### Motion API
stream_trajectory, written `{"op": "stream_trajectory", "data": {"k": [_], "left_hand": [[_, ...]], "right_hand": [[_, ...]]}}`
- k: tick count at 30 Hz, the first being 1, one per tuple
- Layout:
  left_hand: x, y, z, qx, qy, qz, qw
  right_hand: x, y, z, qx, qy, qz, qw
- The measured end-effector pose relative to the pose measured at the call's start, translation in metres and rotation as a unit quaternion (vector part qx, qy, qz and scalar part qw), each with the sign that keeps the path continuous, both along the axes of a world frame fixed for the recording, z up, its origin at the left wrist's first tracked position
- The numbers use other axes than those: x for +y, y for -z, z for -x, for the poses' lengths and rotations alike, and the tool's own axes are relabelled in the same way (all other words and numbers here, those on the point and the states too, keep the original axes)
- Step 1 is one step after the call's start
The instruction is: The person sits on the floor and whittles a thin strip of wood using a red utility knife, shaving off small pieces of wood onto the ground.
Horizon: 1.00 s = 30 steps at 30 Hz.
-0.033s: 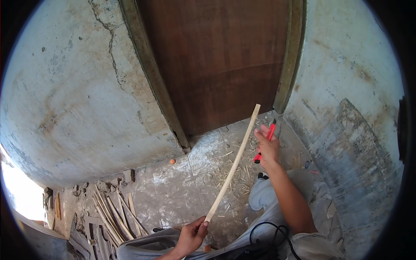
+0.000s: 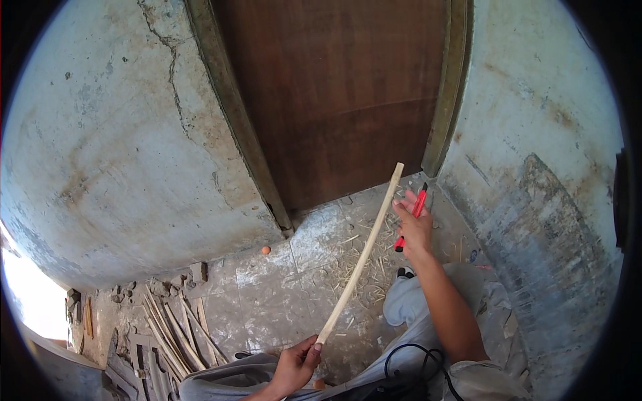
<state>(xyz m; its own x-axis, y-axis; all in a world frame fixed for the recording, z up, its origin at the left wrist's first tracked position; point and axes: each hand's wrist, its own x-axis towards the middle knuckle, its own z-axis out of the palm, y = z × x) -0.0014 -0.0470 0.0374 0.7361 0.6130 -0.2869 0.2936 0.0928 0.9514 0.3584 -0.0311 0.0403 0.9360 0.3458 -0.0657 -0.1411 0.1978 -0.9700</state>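
My left hand (image 2: 296, 367), low in the view, pinches the near end of a long pale wooden strip (image 2: 361, 264). The strip slants up and to the right toward the door, its far end free in the air. To the right of that far end is my right hand (image 2: 415, 227), fingers curled loosely round a red utility knife (image 2: 420, 202) with black ends. The knife points away from me and stays apart from the strip. Whether its blade is out is too small to tell. Thin wood shavings (image 2: 374, 284) are scattered on the floor beneath the strip.
A brown door (image 2: 341, 100) stands ahead between cracked, stained walls. Several wooden strips (image 2: 177, 334) lie at the lower left beside rubble (image 2: 160, 287). A small orange ball-like thing (image 2: 266, 250) rests on the floor. A black cable (image 2: 428, 354) loops over my lap.
The far end of the strip has shifted very slightly to the right and nearer. Both hands keep their holds.
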Motion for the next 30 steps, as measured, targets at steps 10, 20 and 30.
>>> {"op": "stream_trajectory", "data": {"k": [10, 20, 30], "left_hand": [[-0.017, 0.02, 0.0, -0.05, -0.046, -0.13, 0.989], [-0.014, 0.02, 0.002, -0.037, -0.044, -0.11, 0.992], [-0.008, 0.001, -0.002, 0.004, 0.009, -0.014, 1.0]], "right_hand": [[0.003, 0.024, -0.03, -0.221, 0.033, 0.112, 0.968], [0.002, 0.011, -0.019, 0.0, 0.007, -0.012, 1.0], [-0.003, 0.009, -0.016, 0.049, -0.052, -0.027, 0.997]]}}
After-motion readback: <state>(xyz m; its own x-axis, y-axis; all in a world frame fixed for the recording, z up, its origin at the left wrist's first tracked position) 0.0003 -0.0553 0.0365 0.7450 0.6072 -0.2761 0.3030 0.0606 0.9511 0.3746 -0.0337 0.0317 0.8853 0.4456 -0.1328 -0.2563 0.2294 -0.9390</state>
